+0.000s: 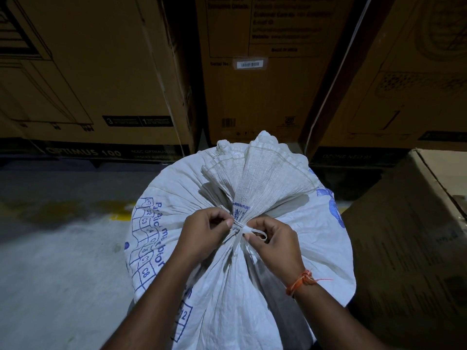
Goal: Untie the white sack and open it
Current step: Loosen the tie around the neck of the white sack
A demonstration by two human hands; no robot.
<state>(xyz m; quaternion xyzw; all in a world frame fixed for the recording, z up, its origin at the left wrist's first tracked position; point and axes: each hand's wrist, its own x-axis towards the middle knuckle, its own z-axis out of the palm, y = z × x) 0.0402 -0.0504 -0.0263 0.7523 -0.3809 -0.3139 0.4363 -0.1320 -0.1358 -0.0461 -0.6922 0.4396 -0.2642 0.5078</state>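
Head view, looking down: I see the white sack [235, 274] standing upright on the grey floor [58, 261], just before a row of brown cartons [101, 72], another carton [417, 236] close at its right side. Its neck is gathered and bound with a white plastic strip [238, 227]; the loose mouth fans out above the binding. My left hand [202, 233] sits at the left of the knot, thumb and forefinger curled and pinching the tie where it wraps the neck. My right hand [274, 239] is at the right of the knot, fingers curled, pinching a loop of the strip. Orange thread [300, 281] circles the right wrist. Blue print, a numbered grid, runs down the sack's left face.
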